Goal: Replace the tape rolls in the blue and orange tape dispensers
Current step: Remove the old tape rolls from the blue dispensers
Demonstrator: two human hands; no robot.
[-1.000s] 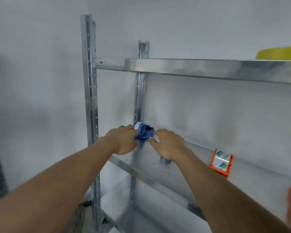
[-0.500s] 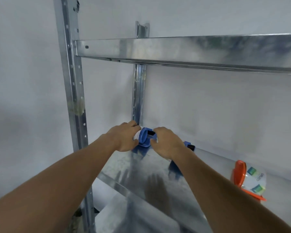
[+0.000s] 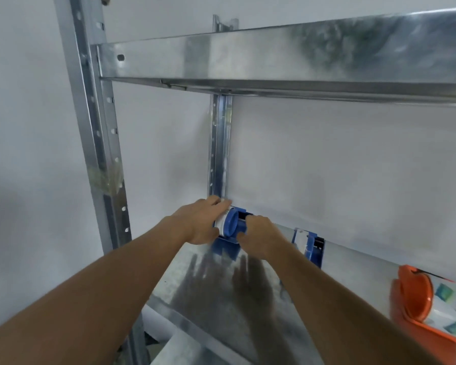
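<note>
I face a galvanised steel rack [image 3: 274,61] set against a plain pale grey wall [image 3: 340,159]. A perforated upright [image 3: 90,114] rises at my left, a second upright [image 3: 219,143] stands at the back corner. The shelf [image 3: 221,306] under me is dull, mottled metal that throws soft reflections in even light.

1. My left hand [image 3: 199,223] and right hand [image 3: 257,234] both grip the blue dispenser [image 3: 233,227] on the metal shelf [image 3: 221,299].
2. Right of it sits a second blue dispenser [image 3: 309,245].
3. Farther right: the orange dispenser [image 3: 416,299].
</note>
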